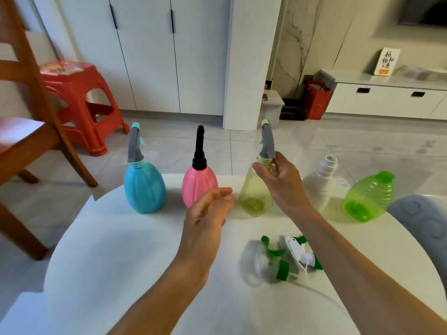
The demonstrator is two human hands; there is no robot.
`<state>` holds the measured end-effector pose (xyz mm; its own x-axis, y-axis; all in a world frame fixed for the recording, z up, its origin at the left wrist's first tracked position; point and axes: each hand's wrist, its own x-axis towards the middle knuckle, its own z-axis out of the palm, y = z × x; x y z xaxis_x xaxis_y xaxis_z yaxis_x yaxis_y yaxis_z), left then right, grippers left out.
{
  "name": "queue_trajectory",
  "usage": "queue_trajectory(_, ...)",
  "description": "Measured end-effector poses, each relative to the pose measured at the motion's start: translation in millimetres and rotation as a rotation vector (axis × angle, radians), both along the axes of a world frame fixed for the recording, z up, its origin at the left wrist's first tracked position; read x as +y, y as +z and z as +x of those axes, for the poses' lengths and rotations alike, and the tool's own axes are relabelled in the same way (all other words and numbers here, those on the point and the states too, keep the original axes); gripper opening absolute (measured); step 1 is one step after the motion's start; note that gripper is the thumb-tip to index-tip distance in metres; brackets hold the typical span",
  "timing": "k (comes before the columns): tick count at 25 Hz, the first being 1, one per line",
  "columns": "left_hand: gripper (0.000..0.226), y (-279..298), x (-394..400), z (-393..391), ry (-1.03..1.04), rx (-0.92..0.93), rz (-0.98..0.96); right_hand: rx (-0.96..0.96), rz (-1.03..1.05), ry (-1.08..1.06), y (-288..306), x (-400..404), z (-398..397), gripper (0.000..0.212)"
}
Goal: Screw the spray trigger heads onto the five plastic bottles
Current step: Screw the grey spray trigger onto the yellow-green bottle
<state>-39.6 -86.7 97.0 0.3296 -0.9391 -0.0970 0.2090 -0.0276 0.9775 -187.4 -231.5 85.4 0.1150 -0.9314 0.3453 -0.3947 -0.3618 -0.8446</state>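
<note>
Five plastic bottles stand or lie in a row along the far edge of the white worktop [121,250]. From the left, the blue bottle [144,187] carries a grey trigger head, the pink bottle [198,186] a black one, and the pale yellow bottle [254,197] a grey head with a light green collar; all three are upright. Next comes the white bottle [319,187], upright with its threaded neck bare, and at the far right the green bottle [368,197] lies on its side, its base turned toward the camera. Two loose trigger heads [287,258], green and white with thin dip tubes, lie together on the worktop nearer the person, in front of the yellow and white bottles. The right hand [283,182] is at the neck of the yellow bottle, fingers spread loosely around the collar, its grip open rather than clamped. The left hand [208,216] hovers just in front of the pink bottle, fingers relaxed, its grip open and holding nothing. A red stool [82,102] stands on the floor beyond.
</note>
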Motion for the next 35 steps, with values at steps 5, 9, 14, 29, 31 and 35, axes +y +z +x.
queue_trajectory(5, 0.021, 2.4, -0.1, -12.0, -0.057, -0.076, 0.001, -0.05, 0.021, 0.037, -8.2, 9.8, 6.9, 0.016)
queue_trajectory(9, 0.028, 2.7, 2.4, -13.9, -0.06, -0.1, 0.017, -0.047, 0.05, 0.084, -6.6, 13.8, 6.8, 0.025)
queue_trajectory(14, 0.028, 4.2, 3.0, -12.2, -0.058, -0.08, 0.022, -0.139, 0.177, 0.198, -10.3, 17.5, 1.4, 0.037)
queue_trajectory(29, 0.023, 1.7, 1.8, -17.2, -0.1, -0.1, 0.005, 0.142, -0.031, -0.244, -10.9, 63.8, -82.8, 0.013)
queue_trajectory(31, 0.022, -0.5, 2.7, -18.6, -0.091, -0.116, 0.018, 0.093, -0.118, -0.328, 3.8, 64.5, -84.8, 0.018)
queue_trajectory(35, 0.022, -2.2, -1.9, -21.2, -0.064, -0.133, 0.036, 0.016, -0.003, -0.216, 0.1, 69.1, -45.6, 0.027)
